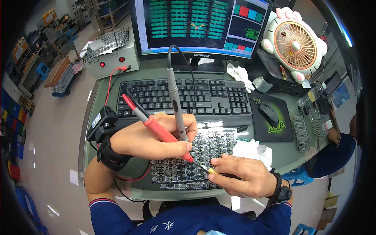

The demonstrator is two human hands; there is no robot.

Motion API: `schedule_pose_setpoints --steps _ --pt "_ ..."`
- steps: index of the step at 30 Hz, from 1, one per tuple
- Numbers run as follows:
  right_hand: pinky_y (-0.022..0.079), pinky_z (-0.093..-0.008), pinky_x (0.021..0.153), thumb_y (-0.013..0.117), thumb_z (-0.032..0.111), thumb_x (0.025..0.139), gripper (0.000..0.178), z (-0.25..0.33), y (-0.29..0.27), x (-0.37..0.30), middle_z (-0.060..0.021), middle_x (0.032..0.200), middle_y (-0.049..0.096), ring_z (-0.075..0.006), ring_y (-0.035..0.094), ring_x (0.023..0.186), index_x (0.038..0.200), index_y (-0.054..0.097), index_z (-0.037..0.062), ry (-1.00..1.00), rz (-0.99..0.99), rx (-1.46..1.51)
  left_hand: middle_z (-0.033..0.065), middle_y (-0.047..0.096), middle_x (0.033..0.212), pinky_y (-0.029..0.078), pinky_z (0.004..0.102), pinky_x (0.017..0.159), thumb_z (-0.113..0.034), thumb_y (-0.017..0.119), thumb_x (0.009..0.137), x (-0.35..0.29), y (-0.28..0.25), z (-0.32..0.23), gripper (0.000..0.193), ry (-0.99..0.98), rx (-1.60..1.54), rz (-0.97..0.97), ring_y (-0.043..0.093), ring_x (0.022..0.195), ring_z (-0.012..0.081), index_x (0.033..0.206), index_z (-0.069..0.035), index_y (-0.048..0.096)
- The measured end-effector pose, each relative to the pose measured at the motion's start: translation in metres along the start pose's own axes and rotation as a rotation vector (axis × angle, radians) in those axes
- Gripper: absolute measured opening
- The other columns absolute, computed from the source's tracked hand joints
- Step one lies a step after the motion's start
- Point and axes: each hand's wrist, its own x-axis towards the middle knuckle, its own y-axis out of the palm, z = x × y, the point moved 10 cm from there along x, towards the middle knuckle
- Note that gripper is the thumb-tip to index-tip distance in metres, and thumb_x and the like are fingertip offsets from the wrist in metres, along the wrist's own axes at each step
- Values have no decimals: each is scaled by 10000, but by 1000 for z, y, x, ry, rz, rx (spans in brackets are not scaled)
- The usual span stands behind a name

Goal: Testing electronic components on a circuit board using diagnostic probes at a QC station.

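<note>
My left hand (150, 137) is closed around a red test probe (161, 131) and a grey test probe (174, 96). The red one slants down to the right, its tip at a panel of small circuit boards (168, 172). The grey one stands nearly upright between my fingers; its tip is hidden. Just right of the red tip, my right hand (246, 176) pinches a slim pen-like tool (211, 170) with a pale point and yellow collar. Its white rear end shows below the palm. That point is close to the boards; contact I cannot tell.
Beyond the panel lie a black keyboard (156, 94) and a monitor (184, 27) with a board layout. A power box (111, 62) stands back left. To the right are crumpled paper (254, 152), a mouse (268, 113), a pink-and-white fan (295, 45) and another person's sleeve (337, 156).
</note>
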Motion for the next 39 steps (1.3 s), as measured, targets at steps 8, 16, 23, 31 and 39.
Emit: schedule_pose_setpoints --steps 8,16,23,31,39 --pt "602 -364 844 725 64 716 402 0 0 -1 -136 1092 659 -260 700 910 1116 696 43 13 -23 -8 55 594 818 458 310 708 -237 471 938 -1 1 3 245 -17 -82 -5 575 765 146 903 -14 564" --pt "598 -376 862 719 60 696 424 3 1 0 -150 1088 657 -264 696 918 1116 687 12 22 5 -9 92 605 759 448 335 684 -266 420 980 -1 5 -4 303 122 -65 24 554 701 201 928 -2 561" --pt "593 -404 884 712 42 695 424 4 2 0 -152 1085 656 -268 694 927 1116 683 -1 25 -9 -19 98 618 770 451 332 686 -301 417 981 -1 5 -3 347 97 -74 32 567 707 198 911 2 571" --pt "597 -405 878 744 -1 680 429 -1 0 -2 -146 1053 661 -271 691 945 1105 684 -3 38 -59 64 98 630 744 452 323 655 -305 435 973 0 2 -2 340 92 -65 10 571 671 193 913 -3 580" --pt "586 -412 900 735 14 667 463 0 1 -2 -145 1074 652 -272 682 982 1126 676 -2 36 -29 43 98 635 758 454 324 658 -293 439 970 0 2 -3 330 87 -66 12 577 679 188 917 -1 582"
